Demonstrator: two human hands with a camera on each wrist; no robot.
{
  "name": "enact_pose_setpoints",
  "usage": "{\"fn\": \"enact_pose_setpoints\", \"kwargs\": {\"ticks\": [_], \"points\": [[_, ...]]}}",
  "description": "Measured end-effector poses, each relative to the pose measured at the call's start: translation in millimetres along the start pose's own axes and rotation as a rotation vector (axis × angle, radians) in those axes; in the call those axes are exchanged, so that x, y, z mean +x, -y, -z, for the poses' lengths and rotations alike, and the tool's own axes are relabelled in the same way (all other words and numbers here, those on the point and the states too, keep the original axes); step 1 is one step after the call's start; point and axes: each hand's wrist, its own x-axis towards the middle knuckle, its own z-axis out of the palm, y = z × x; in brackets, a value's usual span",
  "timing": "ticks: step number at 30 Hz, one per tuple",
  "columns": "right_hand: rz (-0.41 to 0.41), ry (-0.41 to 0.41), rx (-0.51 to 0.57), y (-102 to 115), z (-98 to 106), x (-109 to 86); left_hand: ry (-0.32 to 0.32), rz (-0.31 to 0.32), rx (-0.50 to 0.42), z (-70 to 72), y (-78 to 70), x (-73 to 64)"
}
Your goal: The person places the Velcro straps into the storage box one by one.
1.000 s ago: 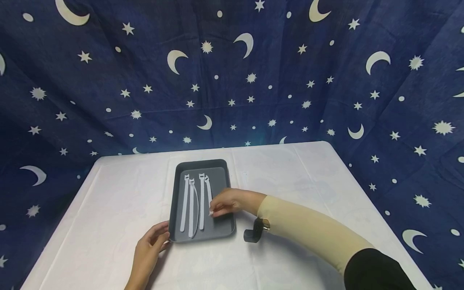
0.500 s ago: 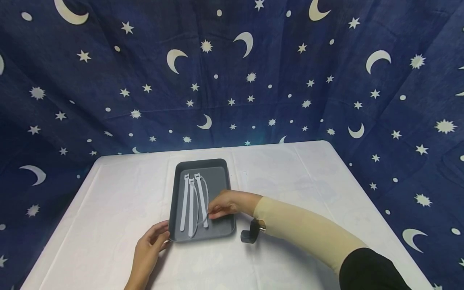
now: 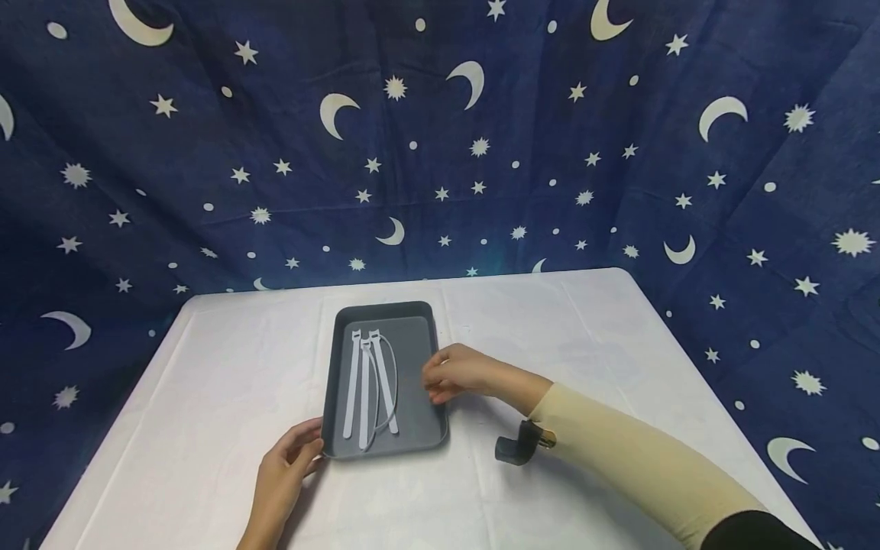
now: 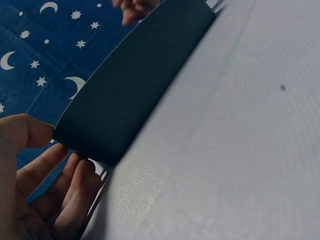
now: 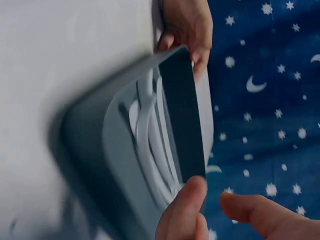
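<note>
A shallow dark grey tray [image 3: 416,344] lies on the white table, holding several white cable ties [image 3: 365,397] with slotted heads at the far end. Most lie flat and lengthwise; thin curved lengths [image 3: 396,374] bow out on edge among them. My left hand [image 3: 282,462] holds the tray's near left corner, its thumb [image 4: 37,132] at the rim and fingers against the end. Over the tray's right rim hovers my right hand [image 3: 459,373]. In the right wrist view its thumb and forefinger stand apart with nothing between them.
White cloth covers the table [image 3: 234,367], whose far edge meets a blue curtain [image 3: 440,153] printed with moons and stars. A black camera mount [image 3: 519,444] sticks out from the right wrist, below the cream sleeve [image 3: 619,451].
The right hand first carried a cable tie's end leftward across its neighbour, then let go and drew back right to the tray's rim. The left hand stayed at the corner.
</note>
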Motion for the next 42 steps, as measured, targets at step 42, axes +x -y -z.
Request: {"fn": "enact_pose_setpoints", "kwargs": {"ticks": [42], "points": [[0.123, -0.691, -0.563, -77.7, 1.2, -12.6, 0.010, 0.008, -0.020, -1.2, -2.8, -2.2]]}}
